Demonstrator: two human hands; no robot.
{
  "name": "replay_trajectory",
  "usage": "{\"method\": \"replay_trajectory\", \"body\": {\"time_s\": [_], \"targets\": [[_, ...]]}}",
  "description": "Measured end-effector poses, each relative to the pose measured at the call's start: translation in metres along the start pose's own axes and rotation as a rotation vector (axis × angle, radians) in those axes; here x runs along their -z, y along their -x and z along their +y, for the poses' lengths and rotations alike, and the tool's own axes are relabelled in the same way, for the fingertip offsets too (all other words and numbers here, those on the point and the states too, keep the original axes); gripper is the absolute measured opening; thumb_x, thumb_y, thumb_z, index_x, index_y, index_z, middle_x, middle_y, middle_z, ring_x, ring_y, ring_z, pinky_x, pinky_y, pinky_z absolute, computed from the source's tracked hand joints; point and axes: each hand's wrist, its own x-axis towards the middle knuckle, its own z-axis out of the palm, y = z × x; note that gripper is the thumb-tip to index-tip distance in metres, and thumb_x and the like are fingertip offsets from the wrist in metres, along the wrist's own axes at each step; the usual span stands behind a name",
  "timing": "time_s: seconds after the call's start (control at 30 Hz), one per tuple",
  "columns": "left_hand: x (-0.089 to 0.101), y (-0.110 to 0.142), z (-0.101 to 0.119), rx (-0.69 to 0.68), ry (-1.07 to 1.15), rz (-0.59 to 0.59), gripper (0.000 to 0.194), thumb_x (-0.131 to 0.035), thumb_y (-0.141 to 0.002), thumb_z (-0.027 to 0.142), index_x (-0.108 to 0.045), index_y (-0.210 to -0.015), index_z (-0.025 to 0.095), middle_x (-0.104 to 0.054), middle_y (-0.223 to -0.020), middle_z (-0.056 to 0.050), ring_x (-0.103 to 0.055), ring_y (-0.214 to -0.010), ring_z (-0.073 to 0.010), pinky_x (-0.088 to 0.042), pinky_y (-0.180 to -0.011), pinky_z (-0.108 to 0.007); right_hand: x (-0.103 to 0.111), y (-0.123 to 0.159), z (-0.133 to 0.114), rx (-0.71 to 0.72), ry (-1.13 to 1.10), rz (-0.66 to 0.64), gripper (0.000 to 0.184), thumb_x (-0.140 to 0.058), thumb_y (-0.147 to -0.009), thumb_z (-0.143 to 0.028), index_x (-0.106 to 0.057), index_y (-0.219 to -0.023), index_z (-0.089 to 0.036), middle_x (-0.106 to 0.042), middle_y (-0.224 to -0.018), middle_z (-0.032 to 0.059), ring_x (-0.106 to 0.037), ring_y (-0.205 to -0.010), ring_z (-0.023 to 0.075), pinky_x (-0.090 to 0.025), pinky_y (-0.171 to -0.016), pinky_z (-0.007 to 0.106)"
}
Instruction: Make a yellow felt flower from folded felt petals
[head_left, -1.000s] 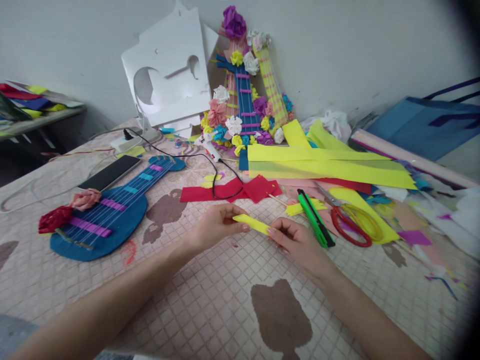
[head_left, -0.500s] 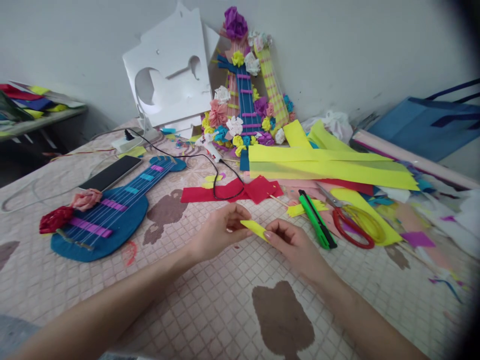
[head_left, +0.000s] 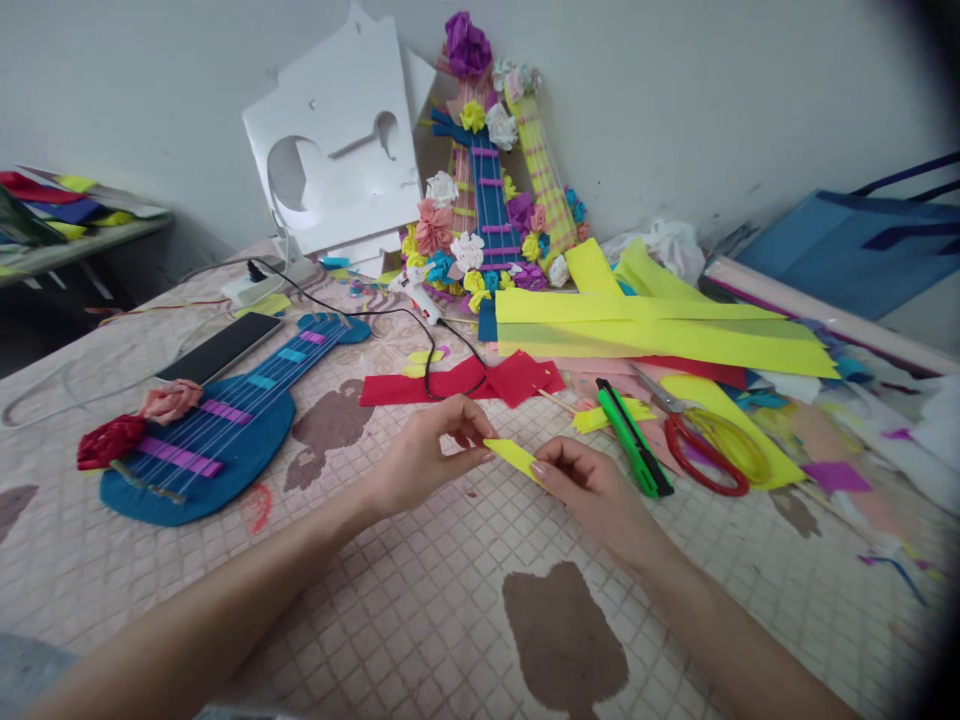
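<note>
Table [head_left: 420, 600] is carrying everything, far edge running along the wall. Blue paper guitar [head_left: 259, 440] is lying toward the left edge, body pointing to the near-left corner, neck angling up toward the far edge. Long yellow sheets [head_left: 637, 335] are spreading across the far-right part, roughly parallel to the far edge. Red paper [head_left: 427, 385] is lying just beyond the hands, toward the far edge, black cord [head_left: 426, 365] looping over it.

Left hand [head_left: 420, 455] and right hand [head_left: 604, 495] are meeting over the middle of the table, both well in from the near edge. Scissors [head_left: 673, 445] are lying to the right of the right hand, between it and the right side. Green cutter [head_left: 634, 445] is sitting closer in, just beside that hand, long axis slanting from far-left to near-right.

Smallest item, yellow strip [head_left: 515, 461], is spanning the gap between the hands. Its long axis is slanting too: far-left end at the left fingertips, near-right end under the right thumb. Neither hand is nearer; both are touching it. Right thumb and fingers are pinching their end, thumb on top. Left thumb and fingers are pinching the other tip. Can't tell whether its underside is clearing the tabletop.
</note>
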Motion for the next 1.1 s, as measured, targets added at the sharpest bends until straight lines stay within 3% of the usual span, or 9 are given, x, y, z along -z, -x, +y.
{"method": "replay_trajectory", "body": {"time_s": [0.13, 0.77, 1.1], "targets": [[0.0013, 0.0004, -0.0019, 0.001, -0.079, -0.027, 0.01, -0.065, -0.078, 0.018, -0.061, -0.085, 0.014, -0.063, -0.082, -0.003, -0.058, -0.075, -0.0117, -0.048, -0.071, -0.024, 0.0009, 0.0001, 0.0004, 0.007, -0.011, -0.009, 0.021, -0.057, -0.082, -0.04, -0.054, -0.077, -0.02, -0.045, -0.066, -0.0034, -0.039, -0.061, 0.0114, -0.033, -0.055, 0.025], [0.0013, -0.0012, -0.001, 0.057, 0.007, -0.011, 0.011, -0.067, -0.077, 0.023, -0.064, -0.078, 0.013, -0.065, -0.078, -0.004, -0.06, -0.072, -0.0124, -0.049, -0.069, -0.024, 0.0022, 0.0025, 0.0, 0.032, 0.052, 0.0, 0.018, -0.055, -0.084, -0.038, -0.055, -0.078, -0.021, -0.047, -0.067, -0.002, -0.042, -0.062, 0.0127, -0.035, -0.055, 0.025], [-0.0011, -0.002, -0.0092, 0.273, 0.22, -0.057, 0.019, -0.072, -0.071, 0.024, -0.059, -0.074, 0.011, -0.063, -0.071, -0.003, -0.059, -0.063, -0.0095, -0.048, -0.058, -0.021, -0.0009, 0.0062, -0.0077, 0.059, 0.117, 0.053, 0.014, -0.056, -0.083, -0.033, -0.057, -0.077, -0.021, -0.053, -0.068, -0.0013, -0.048, -0.064, 0.0134, -0.038, -0.058, 0.026]]}}
